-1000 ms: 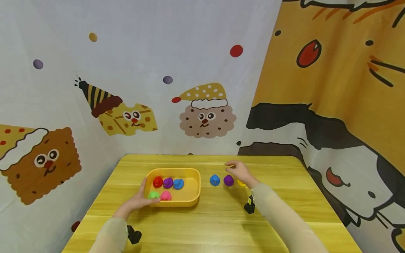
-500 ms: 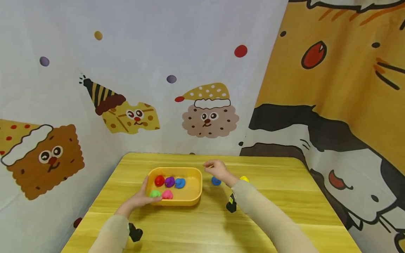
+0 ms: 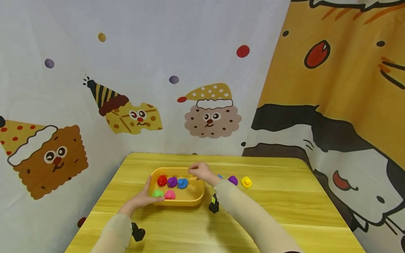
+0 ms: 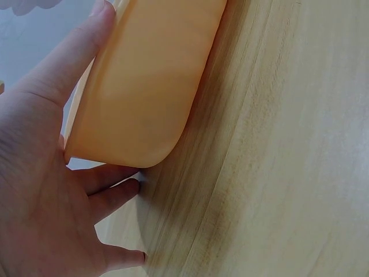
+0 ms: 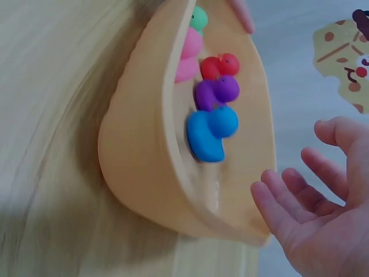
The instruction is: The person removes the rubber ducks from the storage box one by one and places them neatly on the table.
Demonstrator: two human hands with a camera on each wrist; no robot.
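Note:
A yellow tray [image 3: 190, 202] holds red [image 3: 162, 181], purple [image 3: 172, 182] and blue [image 3: 182, 183] toy ducks at the back, with green [image 3: 158, 193] and pink [image 3: 169, 195] ones at the front. My left hand [image 3: 141, 200] grips its left end, thumb along the front wall in the left wrist view. Over the tray's back right corner hovers my right hand [image 3: 202, 172]; the right wrist view shows its fingers [image 5: 268, 199] loosely bent, holding nothing. Right of the tray, a blue duck [image 3: 219, 176], partly hidden by my right arm, a purple [image 3: 233, 180] and a yellow one [image 3: 246, 182] form a row.
Everything rests on a wooden table [image 3: 278, 207]. Behind it hangs a pale cloth [image 3: 209, 45] printed with cartoon figures. My right forearm crosses above the table's right side, and a small black device [image 3: 214, 203] is at each wrist.
My right hand has moved left from above the duck row to the tray's back right corner, uncovering the yellow duck. My left hand keeps its hold; the view has shifted slightly.

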